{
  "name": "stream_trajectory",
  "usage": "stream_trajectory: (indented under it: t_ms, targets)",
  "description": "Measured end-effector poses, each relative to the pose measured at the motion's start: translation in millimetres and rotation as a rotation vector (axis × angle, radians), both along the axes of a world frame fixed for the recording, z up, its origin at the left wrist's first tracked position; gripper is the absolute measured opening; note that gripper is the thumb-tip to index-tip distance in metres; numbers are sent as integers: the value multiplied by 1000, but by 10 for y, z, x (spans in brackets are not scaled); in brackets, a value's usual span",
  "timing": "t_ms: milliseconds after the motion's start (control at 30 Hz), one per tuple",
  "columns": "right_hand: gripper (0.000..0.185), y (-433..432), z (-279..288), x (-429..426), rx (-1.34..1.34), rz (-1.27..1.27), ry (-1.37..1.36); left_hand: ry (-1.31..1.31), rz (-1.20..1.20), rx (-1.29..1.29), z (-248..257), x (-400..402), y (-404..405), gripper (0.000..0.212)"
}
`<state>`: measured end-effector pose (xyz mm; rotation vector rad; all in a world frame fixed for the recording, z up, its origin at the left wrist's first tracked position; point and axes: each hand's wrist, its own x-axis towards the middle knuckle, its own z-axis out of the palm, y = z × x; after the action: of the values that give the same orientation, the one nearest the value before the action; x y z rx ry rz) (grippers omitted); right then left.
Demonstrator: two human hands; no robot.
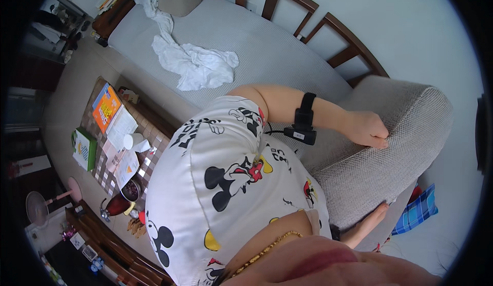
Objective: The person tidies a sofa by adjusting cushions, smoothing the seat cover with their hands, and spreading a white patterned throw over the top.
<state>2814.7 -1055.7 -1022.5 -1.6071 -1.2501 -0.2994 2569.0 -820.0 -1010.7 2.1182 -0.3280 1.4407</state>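
A large grey woven-fabric cushion [369, 182] stands tilted on a sofa in front of me, a raised seam running along its top. My left hand [366, 128], at the end of a forearm wearing a black strap with a small device, grips the fabric near that seam in a closed fist. Lower down, my right hand [369, 222] holds the cushion's lower edge at its fingertips. Part of the right hand and most of that arm are hidden by my body and face. The underside of the cushion is out of sight.
A crumpled white cloth [196, 64] lies on the grey sofa seat [269, 51]. Behind it runs a dark wooden backrest [346, 51]. A blue plaid cushion [416, 211] lies past my right hand. On the left, a checkered table [156, 158] holds papers and a white paper roll [133, 141].
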Motion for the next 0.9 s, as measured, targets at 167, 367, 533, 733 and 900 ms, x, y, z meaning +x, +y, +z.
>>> stream_trajectory:
  t_ms: [167,367,533,733,900]
  targets:
    - [68,456,23,408,64,267,184,-124,177,223,37,-238,-203,40]
    - [59,1728,-61,692,111,661,241,-134,588,528,136,-435,-518,28]
    - [39,3454,-284,1288,-134,763,-109,297,838,568,-58,-203,78,14]
    - [70,3821,-763,414,-518,601,365,860,716,-121,-1917,-1310,1061,34]
    - [75,4058,-856,253,-540,567,367,707,1012,-688,-2792,-2706,773,35]
